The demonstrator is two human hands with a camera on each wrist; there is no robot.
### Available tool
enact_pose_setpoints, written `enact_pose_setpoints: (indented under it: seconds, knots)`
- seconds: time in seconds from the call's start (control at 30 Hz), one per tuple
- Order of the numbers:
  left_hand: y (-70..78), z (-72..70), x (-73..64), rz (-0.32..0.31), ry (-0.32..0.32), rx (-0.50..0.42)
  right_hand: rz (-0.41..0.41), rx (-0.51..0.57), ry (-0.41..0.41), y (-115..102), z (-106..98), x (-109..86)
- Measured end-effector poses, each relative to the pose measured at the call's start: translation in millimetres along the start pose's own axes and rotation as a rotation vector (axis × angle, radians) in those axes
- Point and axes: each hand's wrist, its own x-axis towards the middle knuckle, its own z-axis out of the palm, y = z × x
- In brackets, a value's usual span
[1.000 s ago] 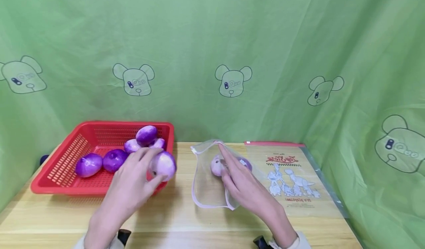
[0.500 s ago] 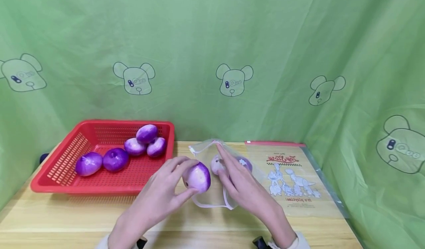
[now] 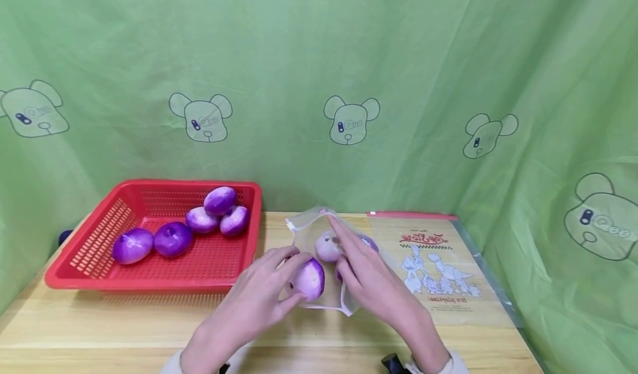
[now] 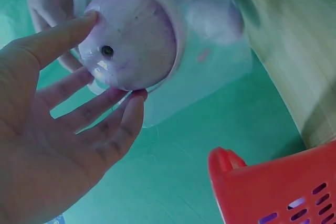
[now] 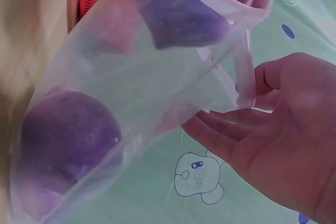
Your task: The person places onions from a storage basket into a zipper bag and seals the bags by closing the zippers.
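My left hand (image 3: 261,285) grips a purple onion (image 3: 310,280) between thumb and fingertips, its pale side with a dark spot showing in the left wrist view (image 4: 131,38). That onion is at the mouth of a clear plastic zip bag (image 3: 304,238), overlapping the white rim. Thumb and fingers of my right hand (image 3: 376,282) pinch the bag's edge, holding its mouth apart, as the right wrist view shows. Inside the bag lie other onions (image 3: 326,248), partly hidden behind my right hand; one onion (image 5: 71,132) rests low in the bag.
Left on the wooden table (image 3: 99,335) stands a red perforated basket (image 3: 189,184) with several purple onions (image 3: 173,239). A flat printed zip bag (image 3: 443,307) lies on the right. A green curtain (image 3: 279,41) with bear-head prints closes off the back and sides.
My left hand has carried the onion rightward from over the basket's edge to the bag's mouth, then slightly lower. The right hand has stayed at the bag.
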Motion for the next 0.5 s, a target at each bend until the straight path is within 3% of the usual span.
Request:
enact_pose_setpoints:
  seconds: [0.23,0.5]
  knots:
    - [-4.0,9.2,0.6,-0.042,-0.021,0.128,-0.078,-0.048,0.043,-1.1,-4.5,-2.0]
    - [-10.3,17.5,0.1,-0.091,-0.045,0.203,-0.241,-0.104,0.239,-2.2,-2.7,-1.6]
